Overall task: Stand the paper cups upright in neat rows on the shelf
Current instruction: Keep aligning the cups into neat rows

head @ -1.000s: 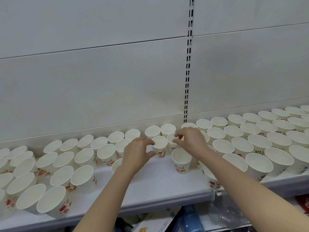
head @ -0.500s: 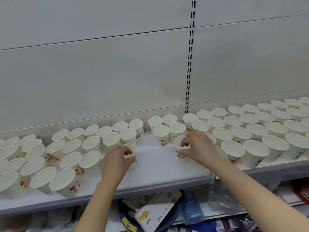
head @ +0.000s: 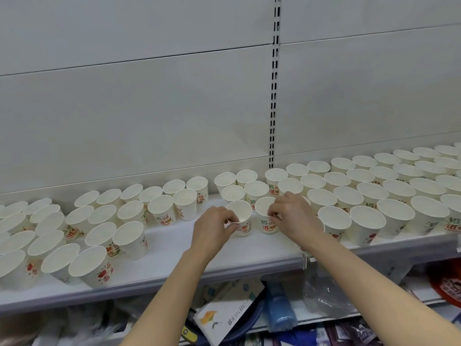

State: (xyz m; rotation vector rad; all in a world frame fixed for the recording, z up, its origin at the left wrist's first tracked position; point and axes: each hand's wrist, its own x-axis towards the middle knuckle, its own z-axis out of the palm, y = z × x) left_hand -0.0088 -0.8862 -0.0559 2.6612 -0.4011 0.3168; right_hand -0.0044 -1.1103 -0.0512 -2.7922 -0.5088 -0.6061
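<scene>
Many white paper cups with red and orange print stand upright in rows on a white shelf (head: 174,260). At the middle, my left hand (head: 212,228) pinches the near rim of one upright cup (head: 240,216). Right beside it, my right hand (head: 291,213) pinches the rim of a second upright cup (head: 265,213). The two cups stand side by side on the shelf, nearly touching, just in front of two short rows of cups (head: 233,192).
Cup rows fill the shelf's left (head: 99,236) and right (head: 374,193). Bare shelf lies in front of my hands up to the front edge. A slotted upright (head: 274,96) runs up the white back panel. Below the shelf are a paper packet (head: 232,313) and plastic bags (head: 321,293).
My left hand carried its cup rightward from the left group and set it beside the cup under my right hand. My right hand stayed on its cup.
</scene>
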